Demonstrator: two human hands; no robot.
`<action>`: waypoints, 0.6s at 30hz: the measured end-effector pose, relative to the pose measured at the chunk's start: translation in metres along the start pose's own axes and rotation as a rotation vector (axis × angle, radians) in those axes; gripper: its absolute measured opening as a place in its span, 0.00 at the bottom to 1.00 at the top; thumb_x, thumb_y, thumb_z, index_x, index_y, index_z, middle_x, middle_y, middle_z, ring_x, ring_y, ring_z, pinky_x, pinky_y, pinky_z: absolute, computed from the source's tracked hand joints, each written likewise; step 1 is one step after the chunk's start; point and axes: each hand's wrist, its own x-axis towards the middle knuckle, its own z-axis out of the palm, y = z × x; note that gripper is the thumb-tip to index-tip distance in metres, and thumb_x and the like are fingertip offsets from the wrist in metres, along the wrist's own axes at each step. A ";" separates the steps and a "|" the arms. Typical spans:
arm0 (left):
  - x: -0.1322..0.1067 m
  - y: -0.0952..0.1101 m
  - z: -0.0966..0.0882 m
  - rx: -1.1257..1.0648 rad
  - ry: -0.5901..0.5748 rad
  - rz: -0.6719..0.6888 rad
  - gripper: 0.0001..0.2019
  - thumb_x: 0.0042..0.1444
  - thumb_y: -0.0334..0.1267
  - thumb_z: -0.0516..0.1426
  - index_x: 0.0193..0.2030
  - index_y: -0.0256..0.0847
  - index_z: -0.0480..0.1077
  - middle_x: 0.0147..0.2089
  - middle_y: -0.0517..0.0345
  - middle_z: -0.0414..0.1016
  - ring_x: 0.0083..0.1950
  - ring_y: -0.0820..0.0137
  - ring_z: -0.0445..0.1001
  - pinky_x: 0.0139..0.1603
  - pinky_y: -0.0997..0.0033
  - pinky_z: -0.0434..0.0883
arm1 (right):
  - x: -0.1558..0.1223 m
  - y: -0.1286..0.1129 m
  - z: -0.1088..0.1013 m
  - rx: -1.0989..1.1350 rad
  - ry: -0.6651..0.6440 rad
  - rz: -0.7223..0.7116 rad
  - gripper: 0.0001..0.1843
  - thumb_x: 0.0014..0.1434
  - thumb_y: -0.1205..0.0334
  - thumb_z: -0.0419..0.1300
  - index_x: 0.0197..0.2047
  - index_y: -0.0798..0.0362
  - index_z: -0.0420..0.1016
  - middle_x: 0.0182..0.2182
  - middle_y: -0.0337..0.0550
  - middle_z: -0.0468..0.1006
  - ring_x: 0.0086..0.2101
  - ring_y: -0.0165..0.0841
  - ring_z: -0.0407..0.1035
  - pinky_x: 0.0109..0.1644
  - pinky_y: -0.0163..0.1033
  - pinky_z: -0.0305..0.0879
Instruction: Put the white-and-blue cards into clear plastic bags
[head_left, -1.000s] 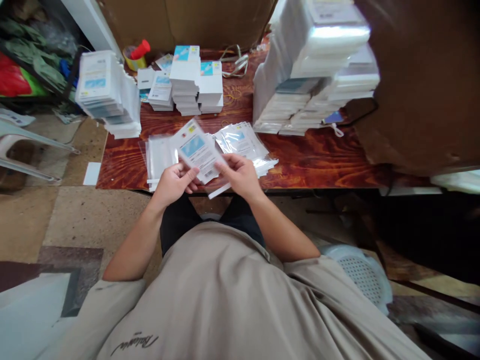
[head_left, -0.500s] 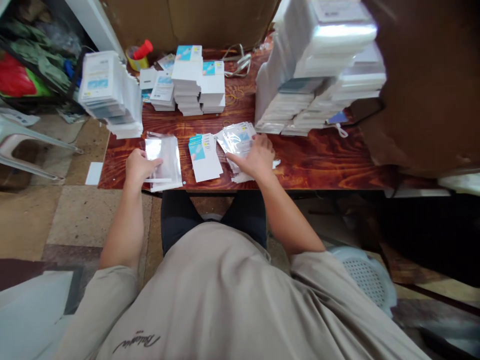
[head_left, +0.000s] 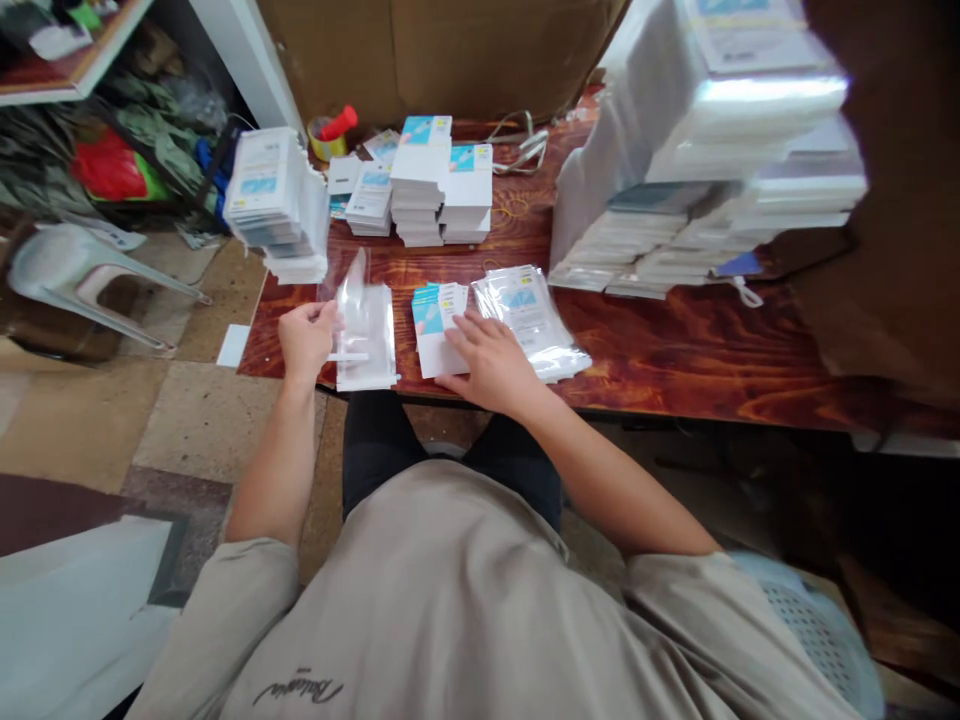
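In the head view my left hand [head_left: 306,340] pinches the left edge of a clear plastic bag [head_left: 351,300], whose upper part curls up off a small pile of similar clear bags [head_left: 377,345] at the table's front. My right hand [head_left: 491,362] lies palm down with fingers stretched over the right side of a stack of white and blue printed cards [head_left: 431,335]. Its fingertips touch the cards; the thumb rests near their lower edge. Just beyond that hand, to the right, lies a pile of cards in clear bags [head_left: 529,315].
Tall stacks of bagged cards [head_left: 630,230] rise at the right, and another stack [head_left: 274,200] stands at the left. Piles of loose cards [head_left: 420,185], a yellow tape roll [head_left: 328,143] and a white strap [head_left: 525,145] sit at the back. A plastic stool [head_left: 90,270] is on the floor.
My right hand has moved left from the bagged cards onto the card stack. My left hand has raised the edge of a clear bag. The camera view has shifted.
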 end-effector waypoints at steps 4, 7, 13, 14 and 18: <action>-0.008 0.007 0.014 -0.511 -0.029 -0.219 0.09 0.58 0.38 0.67 0.34 0.39 0.72 0.32 0.53 0.81 0.31 0.67 0.82 0.36 0.68 0.79 | 0.003 -0.027 -0.001 -0.138 -0.203 -0.178 0.19 0.72 0.66 0.51 0.58 0.69 0.74 0.58 0.70 0.75 0.60 0.53 0.66 0.57 0.51 0.70; -0.018 0.012 0.023 -0.689 -0.083 -0.261 0.12 0.61 0.41 0.67 0.37 0.41 0.69 0.36 0.53 0.83 0.36 0.68 0.84 0.41 0.68 0.80 | 0.001 -0.033 -0.004 -0.219 -0.273 -0.208 0.21 0.72 0.72 0.45 0.56 0.71 0.75 0.54 0.72 0.76 0.56 0.54 0.69 0.48 0.49 0.72; -0.025 0.015 0.035 -0.817 -0.123 -0.259 0.09 0.65 0.42 0.64 0.43 0.41 0.71 0.42 0.51 0.84 0.46 0.64 0.86 0.53 0.63 0.80 | 0.000 -0.025 -0.018 -0.154 -0.363 -0.232 0.15 0.73 0.68 0.51 0.49 0.64 0.78 0.50 0.62 0.79 0.55 0.50 0.73 0.48 0.47 0.73; -0.025 0.016 0.037 -0.830 -0.130 -0.255 0.08 0.66 0.42 0.64 0.44 0.41 0.72 0.43 0.50 0.85 0.46 0.64 0.86 0.53 0.63 0.80 | 0.001 -0.021 -0.019 -0.116 -0.366 -0.234 0.13 0.73 0.66 0.53 0.47 0.62 0.79 0.49 0.60 0.80 0.55 0.48 0.73 0.50 0.46 0.73; -0.024 0.018 0.040 -0.857 -0.140 -0.226 0.10 0.63 0.44 0.66 0.43 0.41 0.74 0.45 0.50 0.84 0.49 0.64 0.85 0.55 0.62 0.80 | -0.003 0.000 -0.022 0.113 -0.277 -0.175 0.11 0.72 0.65 0.56 0.44 0.55 0.81 0.46 0.51 0.84 0.49 0.42 0.79 0.53 0.43 0.73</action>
